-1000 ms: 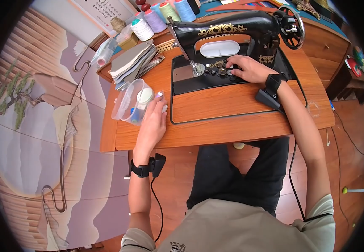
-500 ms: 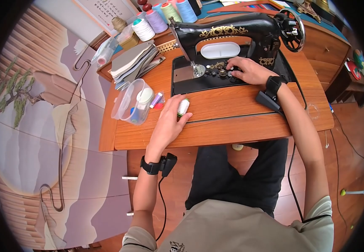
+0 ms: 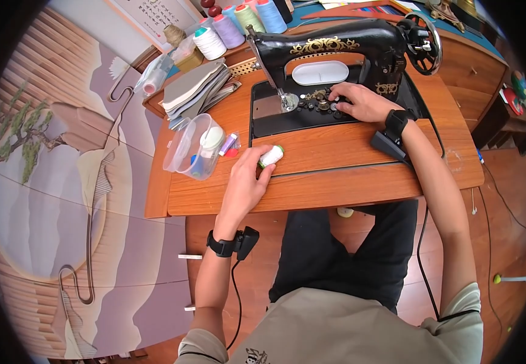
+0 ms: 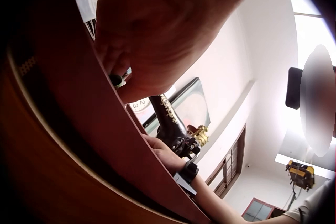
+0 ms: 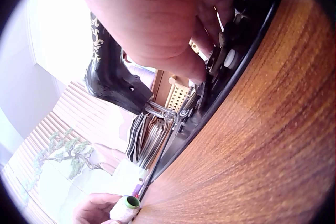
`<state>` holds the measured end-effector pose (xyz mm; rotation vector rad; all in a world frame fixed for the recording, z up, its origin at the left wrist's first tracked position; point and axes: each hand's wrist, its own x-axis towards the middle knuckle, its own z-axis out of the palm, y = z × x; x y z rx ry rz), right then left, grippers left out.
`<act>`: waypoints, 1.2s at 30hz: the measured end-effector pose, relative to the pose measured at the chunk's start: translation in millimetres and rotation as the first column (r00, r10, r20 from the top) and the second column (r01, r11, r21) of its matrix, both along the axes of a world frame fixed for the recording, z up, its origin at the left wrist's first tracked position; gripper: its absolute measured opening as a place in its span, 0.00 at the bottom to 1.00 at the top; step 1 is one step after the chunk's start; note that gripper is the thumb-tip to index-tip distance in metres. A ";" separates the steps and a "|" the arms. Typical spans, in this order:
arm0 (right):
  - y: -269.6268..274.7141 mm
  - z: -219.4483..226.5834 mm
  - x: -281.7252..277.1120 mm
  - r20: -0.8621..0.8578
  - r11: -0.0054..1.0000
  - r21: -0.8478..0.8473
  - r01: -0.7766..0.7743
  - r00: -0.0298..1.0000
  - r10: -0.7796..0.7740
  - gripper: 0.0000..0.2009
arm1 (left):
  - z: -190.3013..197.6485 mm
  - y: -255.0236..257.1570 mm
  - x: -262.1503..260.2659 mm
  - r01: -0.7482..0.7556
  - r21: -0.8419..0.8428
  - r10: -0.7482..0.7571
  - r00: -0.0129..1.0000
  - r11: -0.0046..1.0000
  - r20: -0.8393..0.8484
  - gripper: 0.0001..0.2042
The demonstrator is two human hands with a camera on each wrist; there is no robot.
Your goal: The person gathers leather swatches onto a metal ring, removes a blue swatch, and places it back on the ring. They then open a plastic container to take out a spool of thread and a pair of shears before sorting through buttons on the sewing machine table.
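Left hand [image 3: 246, 184] pinches white thread spool [image 3: 272, 156] on its side, likely against rolling; right hand [image 3: 365, 104] half-curled at buttons [image 3: 323, 105], grip unclear.

A row of white, lavender, pale green and blue thread cones [image 3: 229, 31] stands beyond a stack of grey swatches [image 3: 191, 91]. Framed calligraphy [image 3: 152, 19] shows behind. At left is a panelled screen [image 3: 144, 249] painted with a pine tree [image 3: 25, 136]; at far right, wooden drawers [image 3: 470, 76].

Left fingers [image 3: 253, 156] around white spool [image 3: 271, 156], right fingers [image 3: 345, 91] at buttons [image 3: 322, 105], black sewing machine [image 3: 335, 37]
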<state>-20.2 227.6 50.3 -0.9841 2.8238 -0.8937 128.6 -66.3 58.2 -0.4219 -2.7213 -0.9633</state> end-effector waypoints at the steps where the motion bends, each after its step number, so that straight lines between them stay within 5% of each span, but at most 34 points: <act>1: 0.5 0.1 -0.2 0.009 1.000 -0.004 -0.003 1.000 0.003 0.13 | 0.5 -1.1 -0.6 0.001 0.000 -0.001 1.000 1.000 -0.002 0.16; 10: 1.8 -4.4 -1.2 -0.049 1.000 -0.007 -0.020 0.999 0.020 0.11 | 34.4 -83.1 -14.7 -0.247 0.261 0.310 0.921 0.933 -0.237 0.13; 20: 1.2 -0.7 -1.2 -0.010 1.000 0.013 0.000 1.000 0.001 0.13 | 42.5 -118.9 -9.8 -0.434 0.155 0.460 0.850 0.888 -0.257 0.13; 27: 0.7 0.4 0.7 0.019 1.000 -0.003 0.009 1.000 -0.009 0.13 | 34.8 -108.8 -11.7 -0.451 0.035 0.438 0.844 0.892 -0.309 0.13; 32: 1.9 -5.2 -2.1 -0.061 1.000 -0.015 -0.025 0.998 0.024 0.12 | 40.2 -99.3 -7.6 -0.479 -0.002 0.475 0.871 0.878 -0.122 0.12; 36: 2.2 -5.7 -2.8 -0.045 1.000 -0.012 -0.021 0.999 0.020 0.12 | 34.4 -100.4 -8.3 -0.449 0.005 0.437 0.867 0.894 -0.241 0.11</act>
